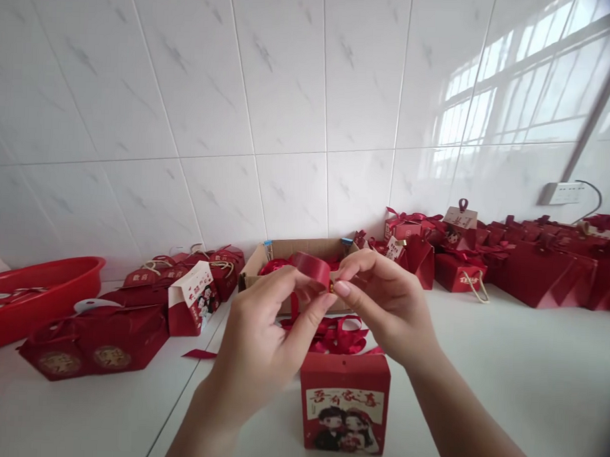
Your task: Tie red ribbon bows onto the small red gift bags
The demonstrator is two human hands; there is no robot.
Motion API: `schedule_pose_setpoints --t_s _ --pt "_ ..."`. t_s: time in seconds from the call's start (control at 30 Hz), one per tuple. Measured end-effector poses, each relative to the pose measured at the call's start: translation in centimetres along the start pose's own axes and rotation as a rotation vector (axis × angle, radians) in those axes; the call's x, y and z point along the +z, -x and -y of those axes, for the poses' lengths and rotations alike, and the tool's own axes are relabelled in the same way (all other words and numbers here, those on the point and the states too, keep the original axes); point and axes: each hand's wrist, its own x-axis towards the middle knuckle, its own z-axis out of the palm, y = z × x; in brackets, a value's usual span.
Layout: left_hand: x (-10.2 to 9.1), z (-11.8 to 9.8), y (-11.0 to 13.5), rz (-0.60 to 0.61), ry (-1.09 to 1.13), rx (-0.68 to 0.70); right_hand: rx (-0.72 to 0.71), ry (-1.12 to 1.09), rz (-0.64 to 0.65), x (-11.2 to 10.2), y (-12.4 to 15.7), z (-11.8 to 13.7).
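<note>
A looped red strap (311, 269) is pinched between the thumb and fingers of my left hand (261, 340). At the strap's right end shows a small gold stud (331, 287), gripped by the thumb and forefinger of my right hand (395, 308). Both hands are closed, raised above the counter, their fingertips almost touching. Just below them stands a red gift box (345, 404) with a cartoon couple on its front and a small hole near its top. Behind that box lie loose red ribbons (344, 333), partly covered by my hands.
An open cardboard box (304, 247) holding red items sits against the tiled wall. To the left are red gift boxes (116, 328), a white-topped box (195, 298) and a red plastic basin (57, 293). Many red boxes (538, 270) line the right side, below a wall socket (564, 193).
</note>
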Motion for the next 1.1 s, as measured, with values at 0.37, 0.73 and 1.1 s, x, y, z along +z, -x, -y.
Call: schedule_pose_setpoints --t_s 0.37,0.73,1.1 --pt "1.9 0.8 -0.4 -0.207 -0.240 0.133 0.229 -0.109 -0.135 0.2 -0.4 0.8" --pt "2.2 1.4 -0.2 -0.208 -0.312 0.220 0.081 0.079 -0.217 0.2 -0.4 0.4" --pt "1.9 1.2 -0.1 -0.163 -0.111 0.079 -0.058 0.101 -0.197 0.4 0.1 -0.3"
